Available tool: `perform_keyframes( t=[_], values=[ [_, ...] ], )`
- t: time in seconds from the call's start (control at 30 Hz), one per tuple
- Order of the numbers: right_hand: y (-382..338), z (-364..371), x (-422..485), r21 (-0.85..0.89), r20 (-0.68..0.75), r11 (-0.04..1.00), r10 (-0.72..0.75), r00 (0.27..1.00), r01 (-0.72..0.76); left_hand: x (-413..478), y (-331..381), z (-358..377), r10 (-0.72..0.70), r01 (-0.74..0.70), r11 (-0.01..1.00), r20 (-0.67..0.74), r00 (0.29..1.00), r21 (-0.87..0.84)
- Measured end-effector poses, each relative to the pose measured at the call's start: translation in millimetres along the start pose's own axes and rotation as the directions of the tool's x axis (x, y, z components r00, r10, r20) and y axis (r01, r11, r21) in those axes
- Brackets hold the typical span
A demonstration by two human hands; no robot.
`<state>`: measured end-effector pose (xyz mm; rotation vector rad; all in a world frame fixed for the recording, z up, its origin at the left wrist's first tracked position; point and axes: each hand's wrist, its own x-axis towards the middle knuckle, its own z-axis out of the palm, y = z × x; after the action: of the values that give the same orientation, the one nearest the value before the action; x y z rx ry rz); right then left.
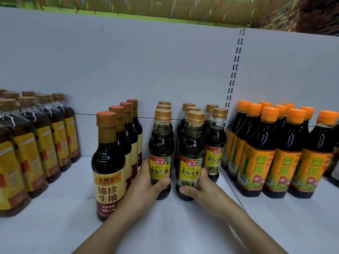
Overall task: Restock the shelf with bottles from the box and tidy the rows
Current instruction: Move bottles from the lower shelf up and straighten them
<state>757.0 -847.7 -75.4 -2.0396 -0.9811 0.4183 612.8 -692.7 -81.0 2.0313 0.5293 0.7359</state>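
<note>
1. White shelf board (165,226); both hands come in at 6 o'clock.
2. Left hand (145,187): grip wrapped round the base of a gold-capped dark soy bottle with a yellow-red label (160,143). It stands upright on the shelf at the front of its row.
3. Right hand (207,191): grip wrapped round the twin gold-capped bottle (191,149) just at its 3 o'clock, also upright and front of row.
4. Both labels read 海天, 金标生抽.
5. At 9 o'clock, touching the left hand: a tall red-topped dark bottle (108,158), labelled 李錦記, 锦珍生抽.
6. Far 3 o'clock: orange-capped bottles (256,158), 黄豆 酱油.
7. Far 9 o'clock: brown-capped yellow-labelled bottles (27,156), text unreadable.
</note>
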Motion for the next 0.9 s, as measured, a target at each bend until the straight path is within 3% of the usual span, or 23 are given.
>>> perform_keyframes(
  t=[0.47, 0.67, 0.9],
  values=[
    [-1.5, -3.4, -11.0, -0.046, 0.018, 0.999, -0.023, 1.0, 0.024, -11.1, 11.6, -2.8, -0.065, 0.063, 0.997, 0.063, 0.996, 0.034],
    [-2.3, -13.9, -31.4, -0.084, 0.012, 0.996, -0.027, 1.0, 0.028, -35.6, 29.4, -1.3, -0.144, 0.139, 0.981, 0.03, 0.989, 0.136],
    [6.9, -45.3, -76.1, -0.071, -0.014, 0.994, -0.089, 0.996, 0.088, -85.2, 77.6, 38.1, -0.109, 0.11, 0.971, -0.018, 0.994, 0.211]
  ],
)
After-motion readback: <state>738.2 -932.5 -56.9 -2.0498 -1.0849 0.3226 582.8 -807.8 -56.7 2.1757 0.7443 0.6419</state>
